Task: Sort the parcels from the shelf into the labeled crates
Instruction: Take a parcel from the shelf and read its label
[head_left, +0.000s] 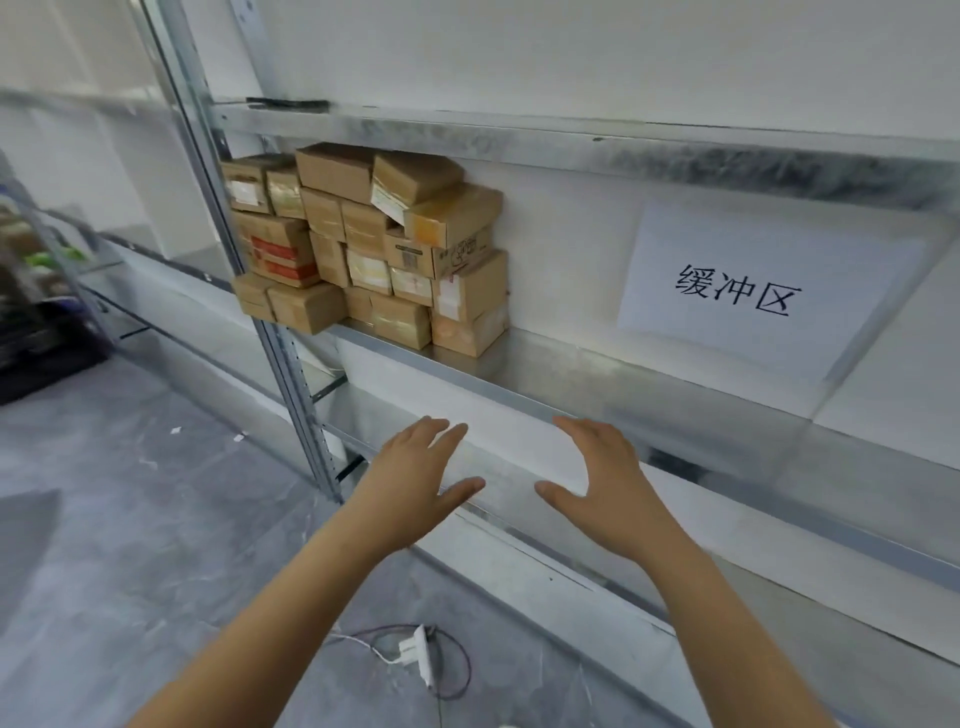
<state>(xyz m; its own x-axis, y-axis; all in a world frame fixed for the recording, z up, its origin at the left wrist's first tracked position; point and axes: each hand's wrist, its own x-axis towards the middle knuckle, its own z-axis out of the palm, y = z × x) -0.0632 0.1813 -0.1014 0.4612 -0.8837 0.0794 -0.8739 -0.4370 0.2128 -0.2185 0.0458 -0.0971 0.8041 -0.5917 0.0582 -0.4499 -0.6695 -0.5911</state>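
Several brown cardboard parcels (374, 244) are stacked in rows at the left end of a metal shelf (545, 384), up against the white wall. My left hand (415, 478) and my right hand (608, 483) are both raised in front of the shelf below the stack, palms turned towards each other, fingers straight, thumbs spread. Neither hand holds or touches anything. Both hands are well below and a little right of the parcels. No crates are in view.
A white paper sign (748, 291) with black characters hangs on the wall right of the parcels. A grey upright post (280, 353) stands left of the stack. A white power strip with cables (415, 654) lies on the grey floor. Dark clutter (31, 322) sits far left.
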